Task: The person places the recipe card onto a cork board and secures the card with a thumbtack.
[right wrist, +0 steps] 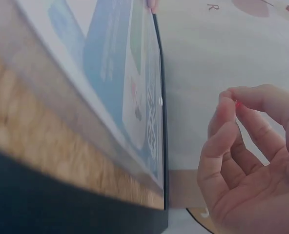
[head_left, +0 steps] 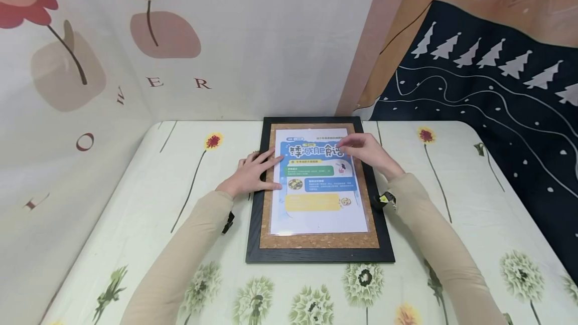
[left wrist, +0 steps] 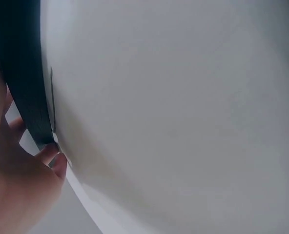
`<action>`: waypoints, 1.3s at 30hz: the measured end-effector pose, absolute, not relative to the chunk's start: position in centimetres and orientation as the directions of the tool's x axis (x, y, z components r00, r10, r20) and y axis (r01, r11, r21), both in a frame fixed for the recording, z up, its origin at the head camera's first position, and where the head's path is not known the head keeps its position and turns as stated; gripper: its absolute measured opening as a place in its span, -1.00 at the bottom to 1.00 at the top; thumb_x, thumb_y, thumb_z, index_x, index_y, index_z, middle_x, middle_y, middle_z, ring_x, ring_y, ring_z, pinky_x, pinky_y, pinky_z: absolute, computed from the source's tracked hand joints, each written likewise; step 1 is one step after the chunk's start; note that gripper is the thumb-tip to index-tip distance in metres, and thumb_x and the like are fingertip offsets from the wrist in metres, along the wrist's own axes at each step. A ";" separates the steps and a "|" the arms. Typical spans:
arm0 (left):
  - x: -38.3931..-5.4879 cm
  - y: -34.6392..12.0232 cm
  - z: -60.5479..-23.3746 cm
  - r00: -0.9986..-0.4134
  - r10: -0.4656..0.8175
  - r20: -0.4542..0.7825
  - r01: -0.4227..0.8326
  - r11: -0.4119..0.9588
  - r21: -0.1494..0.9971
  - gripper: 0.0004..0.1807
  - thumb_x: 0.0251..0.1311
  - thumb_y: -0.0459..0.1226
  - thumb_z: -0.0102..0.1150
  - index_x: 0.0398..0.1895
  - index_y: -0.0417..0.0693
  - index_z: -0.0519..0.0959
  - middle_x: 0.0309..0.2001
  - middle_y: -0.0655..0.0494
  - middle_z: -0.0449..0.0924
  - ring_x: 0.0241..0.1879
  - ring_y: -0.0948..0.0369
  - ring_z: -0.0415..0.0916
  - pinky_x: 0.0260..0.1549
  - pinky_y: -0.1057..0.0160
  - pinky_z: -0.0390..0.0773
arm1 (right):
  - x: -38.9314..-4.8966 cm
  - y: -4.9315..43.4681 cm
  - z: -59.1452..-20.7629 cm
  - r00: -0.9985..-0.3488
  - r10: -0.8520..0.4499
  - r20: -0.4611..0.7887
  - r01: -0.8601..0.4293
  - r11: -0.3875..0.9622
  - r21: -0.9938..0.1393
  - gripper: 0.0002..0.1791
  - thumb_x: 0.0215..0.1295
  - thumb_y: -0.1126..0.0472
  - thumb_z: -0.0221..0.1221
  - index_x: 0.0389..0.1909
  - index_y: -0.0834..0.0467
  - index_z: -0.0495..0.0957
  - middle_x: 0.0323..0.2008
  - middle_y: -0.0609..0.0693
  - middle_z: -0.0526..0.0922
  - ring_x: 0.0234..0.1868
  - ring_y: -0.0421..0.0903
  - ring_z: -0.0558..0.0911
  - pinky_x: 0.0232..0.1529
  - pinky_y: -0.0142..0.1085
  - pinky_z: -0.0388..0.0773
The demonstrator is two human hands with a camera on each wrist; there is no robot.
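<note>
On the left, the left hand [head_left: 250, 174] spreads its fingers over the left edge of the board, thumb and forefinger resting nearly straight on the sheet [head_left: 298, 222] and gripping nothing that shows. The sheet lies on the cork [head_left: 316, 242] inside the black frame [head_left: 322, 256], mid-table; whether the frame lies flat or leans, I cannot tell. To the right, the right hand [head_left: 368, 154] is by the sheet's upper right part, thumb and fingertips brought together on a small red thing [right wrist: 238, 104], too little shown to identify. With so slight a hold, that piece could slip and drop; if the left fingers lifted or slid, the sheet could skew on the cork. As for writing, the wall letters [head_left: 154, 82] at left include O, W, E and R; the sheet's heading reads 减肥食谱, its smaller lines are illegible, and no brand can be made out
</note>
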State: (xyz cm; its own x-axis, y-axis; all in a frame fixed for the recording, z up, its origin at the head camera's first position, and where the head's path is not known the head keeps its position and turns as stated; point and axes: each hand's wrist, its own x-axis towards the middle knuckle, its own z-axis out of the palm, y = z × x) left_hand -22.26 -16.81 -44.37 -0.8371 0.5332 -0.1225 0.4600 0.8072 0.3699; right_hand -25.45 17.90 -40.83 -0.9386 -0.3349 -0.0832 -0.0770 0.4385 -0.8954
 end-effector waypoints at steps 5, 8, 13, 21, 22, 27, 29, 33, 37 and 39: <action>-22.2 -16.7 -44.3 -0.835 0.534 -0.130 0.462 0.810 0.362 -0.04 0.12 0.22 0.22 0.53 0.19 0.06 0.54 0.02 -0.20 0.39 -0.30 -0.17 0.15 -0.29 -0.02 | -25.5 17.1 -41.0 -0.924 -0.378 -0.053 -0.128 0.438 -0.890 -0.72 0.29 0.25 0.23 -0.04 0.31 0.63 0.00 0.17 0.60 -0.02 0.09 0.52 0.09 -0.04 0.35; -22.2 -16.7 -44.3 -0.834 0.536 -0.130 0.465 0.809 0.359 -0.04 0.12 0.22 0.22 0.53 0.19 0.07 0.54 0.01 -0.20 0.39 -0.30 -0.15 0.14 -0.26 0.01 | -25.4 16.6 -41.1 -0.920 -0.389 -0.041 -0.147 0.441 -0.885 -0.72 0.28 0.25 0.24 -0.05 0.32 0.63 -0.04 0.16 0.61 -0.05 0.08 0.51 0.05 -0.05 0.36; -22.3 -16.7 -44.3 -0.832 0.539 -0.130 0.470 0.810 0.351 -0.04 0.12 0.23 0.22 0.53 0.19 0.06 0.54 0.01 -0.20 0.39 -0.30 -0.15 0.14 -0.25 0.03 | -25.4 15.7 -41.2 -0.919 -0.392 -0.041 -0.153 0.449 -0.881 -0.74 0.26 0.24 0.26 -0.08 0.29 0.66 -0.10 0.14 0.62 -0.09 0.06 0.49 -0.03 -0.11 0.33; -22.5 -16.5 -44.4 -0.835 0.532 -0.140 0.461 0.816 0.350 -0.03 0.10 0.25 0.21 0.53 0.21 0.07 0.54 0.05 -0.21 0.39 -0.28 -0.15 0.15 -0.24 0.03 | -25.5 14.2 -41.4 -0.918 -0.393 -0.042 -0.152 0.448 -0.881 -0.74 0.23 0.20 0.29 -0.10 0.23 0.67 -0.14 0.07 0.63 -0.12 0.03 0.49 -0.08 -0.13 0.38; -22.5 -16.5 -44.4 -0.835 0.531 -0.141 0.460 0.816 0.351 -0.03 0.10 0.25 0.21 0.53 0.21 0.06 0.54 0.05 -0.22 0.39 -0.28 -0.15 0.14 -0.24 0.03 | -25.5 14.0 -41.5 -0.918 -0.395 -0.040 -0.154 0.447 -0.881 -0.74 0.23 0.20 0.29 -0.10 0.22 0.68 -0.14 0.06 0.64 -0.13 0.03 0.50 -0.08 -0.14 0.39; -22.5 -16.5 -44.4 -0.837 0.530 -0.135 0.459 0.814 0.356 -0.03 0.10 0.23 0.23 0.53 0.20 0.08 0.54 0.04 -0.20 0.38 -0.30 -0.15 0.14 -0.24 0.03 | -25.7 12.7 -41.6 -0.912 -0.408 -0.031 -0.167 0.440 -0.883 -0.77 0.22 0.23 0.29 -0.12 0.21 0.69 -0.19 0.05 0.65 -0.21 0.01 0.55 -0.18 -0.19 0.46; -22.5 -16.6 -44.5 -0.839 0.529 -0.131 0.458 0.814 0.357 -0.04 0.10 0.23 0.23 0.53 0.20 0.08 0.54 0.03 -0.20 0.38 -0.30 -0.14 0.14 -0.24 0.03 | -25.8 12.1 -41.6 -0.908 -0.418 -0.034 -0.172 0.445 -0.879 -0.78 0.23 0.23 0.28 -0.13 0.20 0.69 -0.20 0.04 0.65 -0.23 0.00 0.54 -0.20 -0.21 0.46; -22.4 -16.7 -44.6 -0.840 0.526 -0.131 0.455 0.815 0.358 -0.04 0.11 0.24 0.22 0.53 0.20 0.09 0.54 0.04 -0.20 0.38 -0.28 -0.13 0.15 -0.25 0.02 | -25.8 11.1 -41.6 -0.894 -0.446 -0.034 -0.189 0.445 -0.875 -0.77 0.24 0.21 0.27 -0.11 0.20 0.69 -0.20 0.01 0.65 -0.20 0.00 0.52 -0.16 -0.21 0.43; -22.4 -16.8 -44.6 -0.841 0.525 -0.132 0.454 0.816 0.358 -0.05 0.11 0.24 0.21 0.53 0.20 0.08 0.54 0.04 -0.21 0.38 -0.28 -0.13 0.16 -0.26 0.01 | -25.9 10.1 -41.7 -0.874 -0.486 -0.021 -0.213 0.421 -0.882 -0.78 0.25 0.23 0.27 -0.11 0.20 0.69 -0.19 0.00 0.67 -0.18 -0.01 0.53 -0.16 -0.23 0.43; -22.4 -16.8 -44.6 -0.841 0.524 -0.134 0.452 0.817 0.357 -0.04 0.12 0.25 0.20 0.53 0.21 0.07 0.54 0.04 -0.21 0.38 -0.28 -0.14 0.16 -0.26 0.01 | -26.0 9.7 -41.8 -0.861 -0.508 -0.022 -0.218 0.408 -0.886 -0.78 0.26 0.25 0.26 -0.10 0.21 0.69 -0.17 0.00 0.67 -0.20 -0.02 0.54 -0.21 -0.26 0.48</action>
State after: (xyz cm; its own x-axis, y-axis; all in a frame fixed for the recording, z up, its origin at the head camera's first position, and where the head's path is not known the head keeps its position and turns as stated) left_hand -22.37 -16.84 -44.56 -0.8412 0.5240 -0.1336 0.4525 0.8174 0.3566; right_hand -25.97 9.67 -41.78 -0.8609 -0.5082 -0.0223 -0.2181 0.4083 -0.8864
